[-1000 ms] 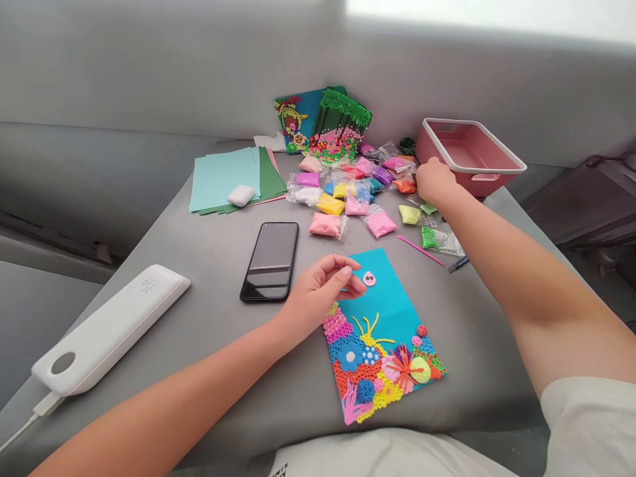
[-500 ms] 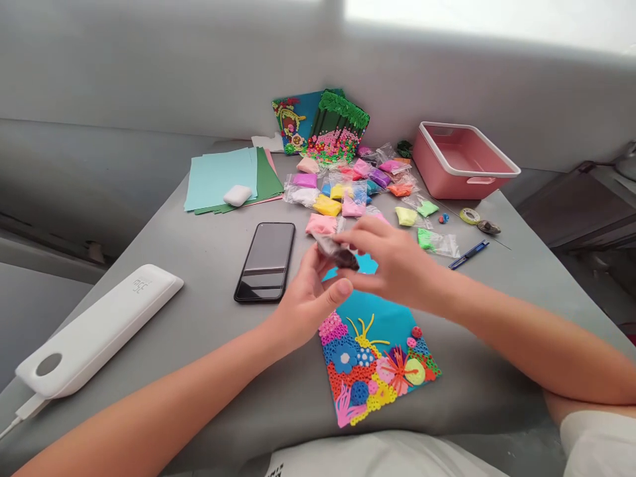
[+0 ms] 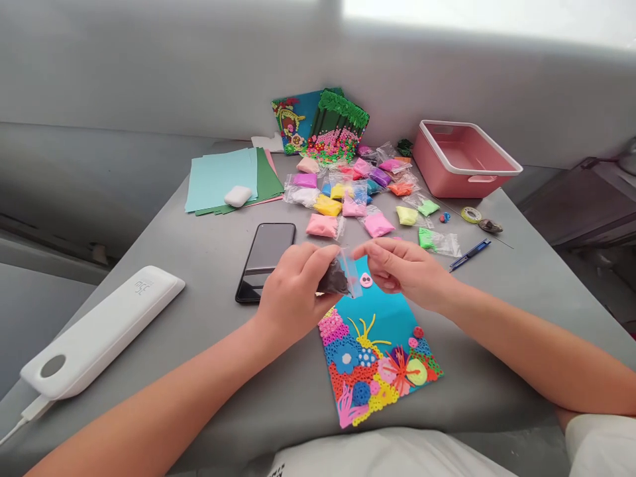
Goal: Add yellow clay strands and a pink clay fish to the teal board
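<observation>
My left hand (image 3: 294, 291) is closed round a small clear zip bag of dark clay (image 3: 336, 277), its transparent end pointing right. Close to that end, my right hand (image 3: 405, 268) has its fingers curled together in a pinch; whatever they hold, if anything, is too small to make out. Below both hands lies a blue card (image 3: 382, 311) decorated with colourful clay rings, flowers and strands. A small pink piece with dark spots (image 3: 366, 280) sits near its upper part, between the hands.
A black phone (image 3: 265, 255) lies partly behind my left hand. Farther back are many coloured clay bags (image 3: 328, 205), paper sheets (image 3: 223, 175) and a pink basket (image 3: 467, 179). A white device (image 3: 104, 331) lies left, a blue cutter (image 3: 470, 255) right.
My left hand has turned over and now wraps the dark bag. My right hand has let go of the bag's far side and moved slightly right, fingers curled. The pink spotted piece now shows.
</observation>
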Motion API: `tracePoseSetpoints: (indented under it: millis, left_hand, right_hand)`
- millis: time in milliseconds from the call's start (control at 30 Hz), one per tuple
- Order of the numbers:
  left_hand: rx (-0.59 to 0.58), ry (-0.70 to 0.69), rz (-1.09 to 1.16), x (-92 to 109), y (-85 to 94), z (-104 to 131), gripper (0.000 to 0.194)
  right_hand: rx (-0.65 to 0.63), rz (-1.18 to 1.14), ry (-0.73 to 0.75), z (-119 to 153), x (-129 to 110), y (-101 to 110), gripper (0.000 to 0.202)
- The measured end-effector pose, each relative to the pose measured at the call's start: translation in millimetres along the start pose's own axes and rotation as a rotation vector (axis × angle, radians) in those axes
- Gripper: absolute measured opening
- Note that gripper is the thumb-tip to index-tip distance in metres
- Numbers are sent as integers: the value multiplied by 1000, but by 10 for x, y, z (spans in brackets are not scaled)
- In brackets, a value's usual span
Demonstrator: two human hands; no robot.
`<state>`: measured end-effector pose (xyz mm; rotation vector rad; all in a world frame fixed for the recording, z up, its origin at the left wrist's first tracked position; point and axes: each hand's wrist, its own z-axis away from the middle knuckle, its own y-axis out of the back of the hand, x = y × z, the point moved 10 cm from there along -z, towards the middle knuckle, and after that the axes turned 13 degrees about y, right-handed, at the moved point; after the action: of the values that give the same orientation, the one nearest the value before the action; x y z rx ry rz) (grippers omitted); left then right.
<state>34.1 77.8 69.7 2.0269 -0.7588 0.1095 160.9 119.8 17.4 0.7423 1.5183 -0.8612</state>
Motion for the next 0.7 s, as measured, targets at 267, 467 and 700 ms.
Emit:
tracePoseSetpoints:
  millis: [267, 467, 700]
  left_hand:
    - [22, -100, -168, 54, -21, 22, 44]
    - [-112, -65, -11, 34, -138, 20, 65]
    - [-111, 211, 374, -85, -93, -19, 18]
  right_hand:
    - [-32, 376, 72, -25, -120, 7, 18]
    - [8, 247, 45, -56, -59, 78, 23]
    - [156, 512, 330, -42, -444, 166, 12]
